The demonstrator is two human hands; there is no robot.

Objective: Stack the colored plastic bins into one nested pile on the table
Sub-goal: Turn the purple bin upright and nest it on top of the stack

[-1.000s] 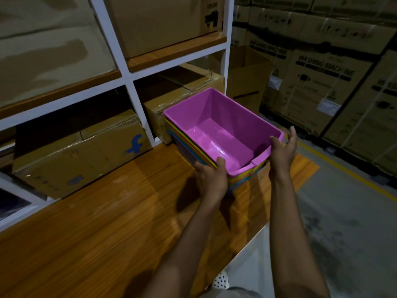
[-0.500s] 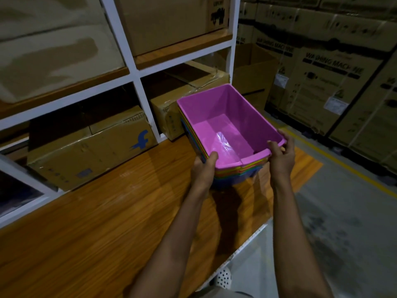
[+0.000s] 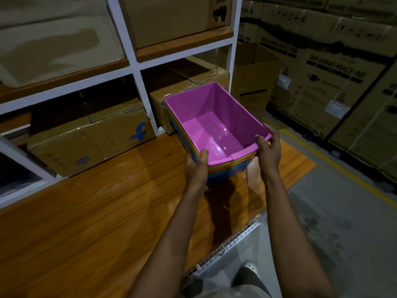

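Note:
A nested pile of colored plastic bins (image 3: 227, 168) rests on the wooden table (image 3: 90, 216) near its right end. A pink bin (image 3: 211, 121) is on top, its inside bare; yellow, orange, green and blue rims show beneath it. My left hand (image 3: 196, 168) grips the near left corner of the pile, thumb over the pink rim. My right hand (image 3: 268, 149) holds the near right corner, fingers on the pink rim.
A white shelf frame (image 3: 139, 82) stands behind the table with cardboard boxes (image 3: 90, 136) in its bays, one box touching the pile's far side. Stacked washing-machine cartons (image 3: 335, 78) line the right. A yellow floor line (image 3: 343, 171) runs past the table's end.
The pile has come down from a tilted, lifted position and now sits level on the table. Both hands stayed on its near corners.

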